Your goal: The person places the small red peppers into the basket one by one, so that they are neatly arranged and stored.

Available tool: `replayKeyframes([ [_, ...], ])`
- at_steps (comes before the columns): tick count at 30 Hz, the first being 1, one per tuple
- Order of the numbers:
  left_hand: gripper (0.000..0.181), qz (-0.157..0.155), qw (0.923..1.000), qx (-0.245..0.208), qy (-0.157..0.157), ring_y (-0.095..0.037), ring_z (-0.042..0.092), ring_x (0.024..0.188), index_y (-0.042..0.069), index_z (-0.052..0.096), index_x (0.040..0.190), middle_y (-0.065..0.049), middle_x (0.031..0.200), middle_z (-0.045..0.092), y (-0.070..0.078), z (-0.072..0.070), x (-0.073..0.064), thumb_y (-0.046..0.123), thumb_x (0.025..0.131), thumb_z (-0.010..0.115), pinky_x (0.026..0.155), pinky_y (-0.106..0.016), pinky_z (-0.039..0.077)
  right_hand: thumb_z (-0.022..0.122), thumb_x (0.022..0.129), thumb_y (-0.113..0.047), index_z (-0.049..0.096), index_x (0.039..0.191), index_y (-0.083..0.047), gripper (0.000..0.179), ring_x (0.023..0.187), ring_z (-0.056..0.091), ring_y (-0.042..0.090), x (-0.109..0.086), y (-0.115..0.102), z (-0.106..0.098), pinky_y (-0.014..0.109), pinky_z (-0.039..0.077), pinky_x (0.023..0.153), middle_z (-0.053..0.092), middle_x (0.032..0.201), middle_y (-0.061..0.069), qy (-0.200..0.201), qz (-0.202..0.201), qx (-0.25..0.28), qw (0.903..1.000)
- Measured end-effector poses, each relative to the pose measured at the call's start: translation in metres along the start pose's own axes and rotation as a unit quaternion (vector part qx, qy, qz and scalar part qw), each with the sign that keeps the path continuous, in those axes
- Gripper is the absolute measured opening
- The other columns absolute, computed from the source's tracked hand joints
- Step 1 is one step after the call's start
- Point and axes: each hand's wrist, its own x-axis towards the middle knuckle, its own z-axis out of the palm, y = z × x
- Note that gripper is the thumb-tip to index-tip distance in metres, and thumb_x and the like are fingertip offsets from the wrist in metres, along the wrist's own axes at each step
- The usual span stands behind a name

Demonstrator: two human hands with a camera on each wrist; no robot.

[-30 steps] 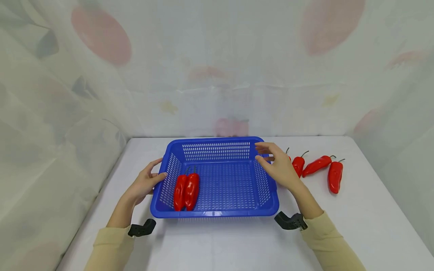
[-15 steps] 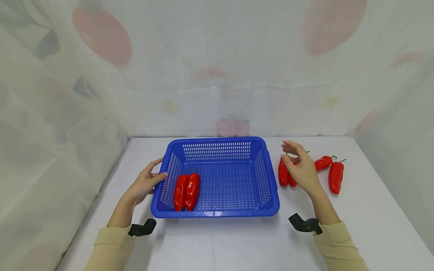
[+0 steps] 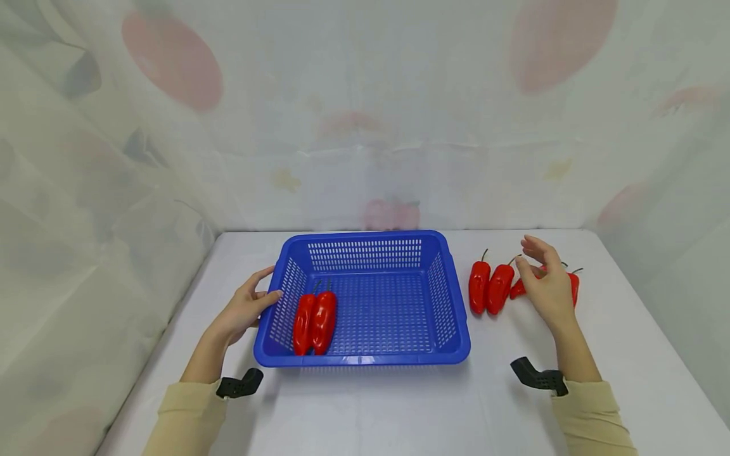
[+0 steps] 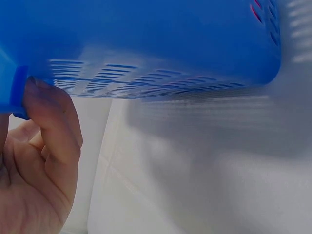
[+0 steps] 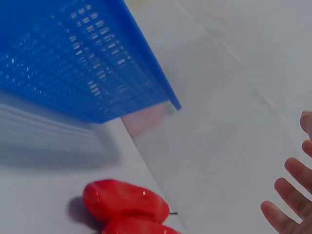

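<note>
Right hand (image 3: pixel 549 288) now farther right, away from blue basket (image 3: pixel 376 310), partly hiding outer peppers (image 3: pixel 518 290); inner peppers (image 3: pixel 500 289) fully visible.

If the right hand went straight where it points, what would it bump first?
Probably the sheet at the back. The right hand points that way; the peppers it partly hides seem to lie below, though depth is unclear.

Pale yellow cloth is worn on both arms. The left sleeve (image 3: pixel 188 418) is ended by a broad, plain cuff, set off by a crease; the right sleeve (image 3: pixel 593 418) is finished alike and is crossed by several soft wrinkles. The left camera (image 3: pixel 239 384) and the right camera (image 3: pixel 538 378), both black and elbow-shaped, are worn at the wrists. The left hand (image 3: pixel 242 310) and right hand (image 3: pixel 550 294) are left bare.
</note>
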Motion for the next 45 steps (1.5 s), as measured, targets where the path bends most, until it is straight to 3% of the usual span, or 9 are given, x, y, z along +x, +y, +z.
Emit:
replayKeyframes([
  [4,0.073,0.0,1.0,0.004,0.001,-0.031,0.067,0.085,0.025,0.013,0.148,-0.029,0.115,0.055,0.0,0.0,0.0,0.032,0.09,0.058,0.066,-0.047,0.056,0.051,0.093,-0.026,0.042,0.137,-0.019,0.044,0.115,0.05,0.016,0.002,0.016,-0.008,0.007,0.041,0.084,0.051,0.131,0.007,0.016,0.028,0.005,0.9995],
  [9,0.073,-0.002,1.0,0.006,0.002,-0.031,0.067,0.084,0.025,0.013,0.148,-0.029,0.116,0.055,0.0,-0.001,0.0,0.031,0.09,0.058,0.066,-0.047,0.056,0.054,0.091,-0.032,0.042,0.136,-0.026,0.047,0.117,0.05,0.016,0.014,0.072,-0.013,0.003,0.038,0.078,0.052,0.131,0.001,0.027,0.036,0.026,0.9986],
  [16,0.07,-0.01,0.9999,-0.007,-0.007,-0.034,0.067,0.086,0.021,0.012,0.148,-0.032,0.117,0.053,0.009,0.001,-0.004,0.023,0.093,0.055,0.066,-0.048,0.055,0.051,0.09,-0.041,0.036,0.137,-0.038,0.049,0.118,0.047,0.009,0.033,0.147,-0.019,0.007,0.04,0.078,0.05,0.132,-0.01,0.045,0.067,-0.045,0.9957],
  [19,0.069,-0.011,0.9999,-0.009,-0.008,-0.036,0.066,0.086,0.019,0.011,0.148,-0.033,0.117,0.052,0.012,0.002,-0.006,0.02,0.094,0.054,0.067,-0.049,0.055,0.053,0.09,-0.041,0.036,0.138,-0.037,0.051,0.119,0.047,0.011,0.033,0.146,-0.027,0.014,0.041,0.088,0.049,0.134,-0.008,0.039,0.089,-0.034,0.9947],
  [24,0.071,-0.01,0.9999,-0.002,-0.004,-0.032,0.067,0.085,0.023,0.013,0.148,-0.03,0.117,0.054,0.005,0.0,-0.002,0.026,0.092,0.056,0.066,-0.047,0.056,0.05,0.089,-0.048,0.034,0.138,-0.039,0.053,0.116,0.048,0.012,0.031,0.158,-0.033,0.009,0.043,0.085,0.048,0.134,-0.006,0.044,0.131,-0.058,0.9886],
  [33,0.072,-0.005,1.0,0.003,0.0,-0.03,0.067,0.085,0.026,0.014,0.148,-0.029,0.116,0.054,-0.001,-0.001,0.0,0.032,0.091,0.058,0.066,-0.047,0.056,0.04,0.088,-0.058,0.022,0.142,-0.042,0.059,0.126,0.041,0.029,0.024,0.179,-0.041,0.052,0.042,0.095,0.039,0.143,0.004,0.019,0.183,-0.088,0.979],
  [37,0.072,-0.005,1.0,0.001,-0.002,-0.031,0.067,0.085,0.026,0.013,0.148,-0.029,0.117,0.054,-0.001,0.0,0.0,0.031,0.091,0.057,0.067,-0.047,0.056,0.041,0.089,-0.055,0.024,0.145,-0.031,0.063,0.123,0.043,0.033,0.019,0.173,-0.044,0.052,0.042,0.094,0.04,0.141,0.011,0.012,0.191,-0.091,0.9773],
  [42,0.072,-0.006,1.0,0.0,-0.002,-0.031,0.067,0.085,0.026,0.013,0.148,-0.029,0.117,0.054,-0.001,0.0,0.0,0.031,0.091,0.057,0.067,-0.048,0.056,0.041,0.091,-0.051,0.026,0.145,-0.013,0.068,0.118,0.043,0.037,0.011,0.144,-0.049,0.028,0.054,0.074,0.04,0.137,0.021,-0.003,0.212,-0.103,0.9719],
  [45,0.072,-0.009,1.0,-0.001,0.0,-0.031,0.067,0.085,0.026,0.013,0.148,-0.029,0.117,0.054,0.001,0.0,-0.001,0.029,0.091,0.057,0.066,-0.047,0.056,0.041,0.092,-0.047,0.024,0.144,-0.006,0.069,0.119,0.042,0.041,0.005,0.12,-0.051,0.034,0.055,0.075,0.038,0.137,0.026,-0.012,0.237,-0.093,0.967],
])
